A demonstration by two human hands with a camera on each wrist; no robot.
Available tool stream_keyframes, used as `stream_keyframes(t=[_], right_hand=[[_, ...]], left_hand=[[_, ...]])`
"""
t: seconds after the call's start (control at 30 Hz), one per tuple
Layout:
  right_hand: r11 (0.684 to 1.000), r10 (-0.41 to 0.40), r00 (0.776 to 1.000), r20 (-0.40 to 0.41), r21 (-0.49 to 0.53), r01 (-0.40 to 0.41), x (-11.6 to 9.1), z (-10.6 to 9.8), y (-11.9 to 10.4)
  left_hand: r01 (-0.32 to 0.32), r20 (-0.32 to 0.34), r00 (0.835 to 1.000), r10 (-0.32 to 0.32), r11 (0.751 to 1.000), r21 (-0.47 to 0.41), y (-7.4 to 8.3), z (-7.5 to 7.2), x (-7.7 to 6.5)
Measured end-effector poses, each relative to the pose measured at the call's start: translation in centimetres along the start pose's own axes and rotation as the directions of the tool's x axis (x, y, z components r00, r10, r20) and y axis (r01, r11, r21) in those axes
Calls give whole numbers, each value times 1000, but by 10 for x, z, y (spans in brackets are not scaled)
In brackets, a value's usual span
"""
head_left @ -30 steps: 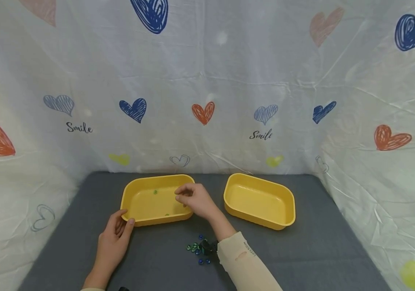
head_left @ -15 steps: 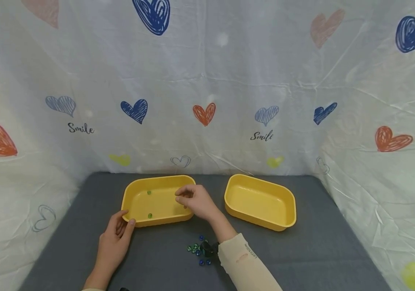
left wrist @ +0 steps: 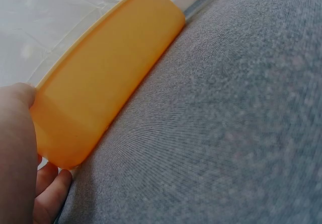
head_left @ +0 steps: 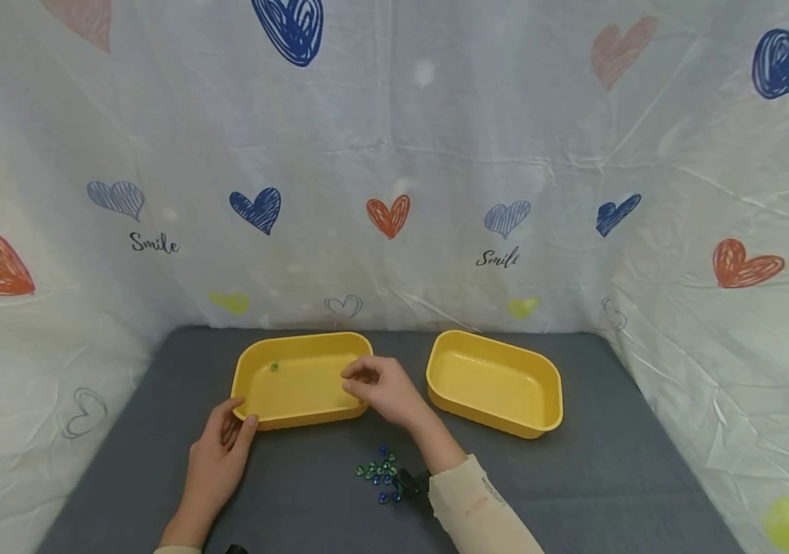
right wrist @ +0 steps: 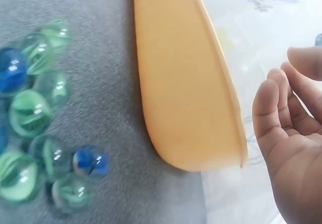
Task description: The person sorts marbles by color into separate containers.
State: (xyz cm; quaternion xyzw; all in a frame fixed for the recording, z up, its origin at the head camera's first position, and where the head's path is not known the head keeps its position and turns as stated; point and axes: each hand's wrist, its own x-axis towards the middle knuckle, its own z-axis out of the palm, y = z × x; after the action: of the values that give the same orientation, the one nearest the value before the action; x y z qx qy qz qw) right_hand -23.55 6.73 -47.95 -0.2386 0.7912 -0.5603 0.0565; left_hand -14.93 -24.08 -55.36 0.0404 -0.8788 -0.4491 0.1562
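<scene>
My left hand (head_left: 214, 454) grips the near left corner of the left yellow tray (head_left: 297, 422), thumb on its near side and fingers round the end; the left wrist view shows the tray's outer wall (left wrist: 105, 68) close by. Inside that tray a green marble (head_left: 274, 368) lies toward the far left. Over the tray's right end hovers my right hand (head_left: 387, 391), fingers loosely bent. In the right wrist view, the right hand (right wrist: 297, 153) shows nothing between thumb and fingers. Several green and blue marbles (right wrist: 30, 112) lie on the grey cloth below the right forearm.
A second yellow tray (head_left: 498, 415) stands to the right, slightly turned, with no marbles seen in it. Grey cloth (head_left: 609, 477) covers the table. A white curtain (head_left: 436, 154) printed with hearts hangs behind.
The right hand has drawn slightly right and toward me. Inside the left tray, one green marble has rolled left; another, near the front wall, rolled left and is now out of sight.
</scene>
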Motion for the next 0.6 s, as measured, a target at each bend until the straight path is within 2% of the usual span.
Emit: stream_keyframes(t=[0.23, 0.37, 0.6], right_hand=[[1000, -1, 1000, 4, -1, 1, -18, -1, -1], [1000, 2, 999, 39, 15, -2, -28, 1, 3], [999, 23, 993, 117, 26, -26, -50, 8, 19]], left_hand=[[-3, 1, 1000, 3, 1000, -22, -2, 0, 0], [5, 1, 1000, -5, 999, -40, -2, 0, 0], [1, 10, 1000, -1, 1000, -9, -1, 0, -1]])
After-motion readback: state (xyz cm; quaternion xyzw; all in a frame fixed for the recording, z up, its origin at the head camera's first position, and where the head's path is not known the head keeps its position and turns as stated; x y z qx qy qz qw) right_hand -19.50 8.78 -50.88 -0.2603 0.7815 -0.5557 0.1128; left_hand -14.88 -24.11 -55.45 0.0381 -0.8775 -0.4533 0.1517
